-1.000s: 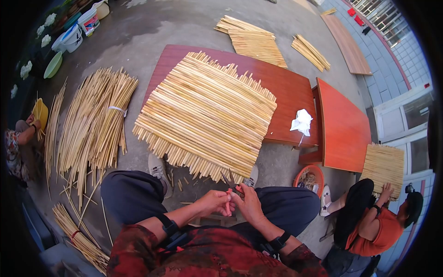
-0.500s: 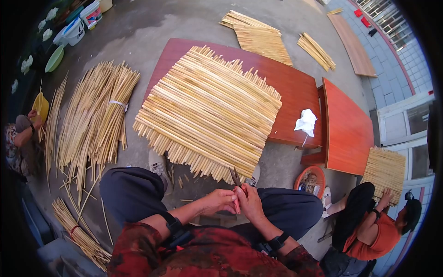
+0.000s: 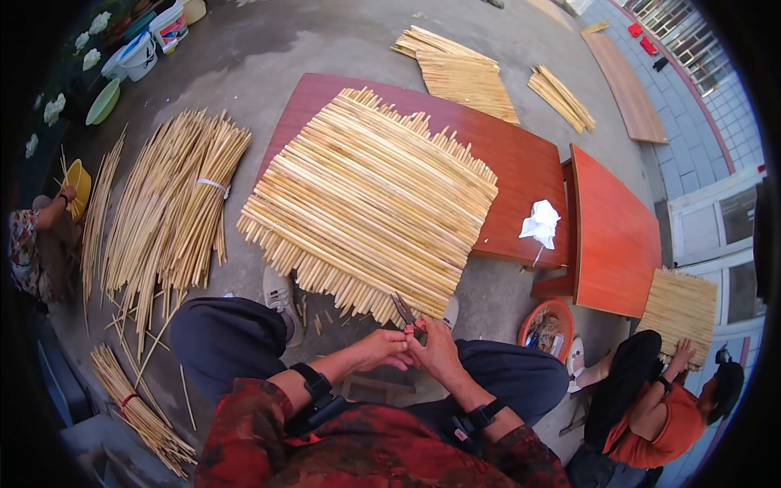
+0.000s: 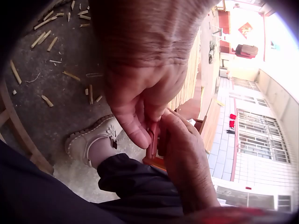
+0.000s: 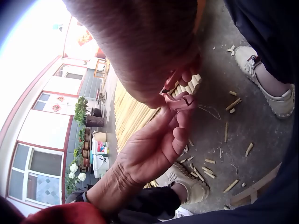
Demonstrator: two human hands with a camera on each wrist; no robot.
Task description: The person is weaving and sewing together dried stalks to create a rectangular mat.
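Observation:
My right hand (image 3: 439,355) grips red-handled pruning shears (image 3: 403,311), their dark pointed blades spread beside the near edge of a mat of pale stalks (image 3: 366,203). From the other side my left hand (image 3: 376,351) meets it, its thumb and fingers pinching the red handle (image 4: 152,140) in the left wrist view. The right wrist view has both hands together at the handles, partly hidden by the fingers. The mat lies on a dark red table (image 3: 313,93), its ragged stalk ends overhanging the near edge.
Loose stalks (image 3: 167,203) and a tied bundle (image 3: 138,407) lie at the left. Cut stubs (image 5: 226,133) litter the floor by my shoes. An orange basket (image 3: 561,313) stands at the right, near a seated person (image 3: 651,415) at another mat. White paper (image 3: 540,224) lies on the table.
The shears' blades have swung leftward and spread; half a second ago they were nearly together. My hands stay close together above my lap, and the mat keeps its place on the table.

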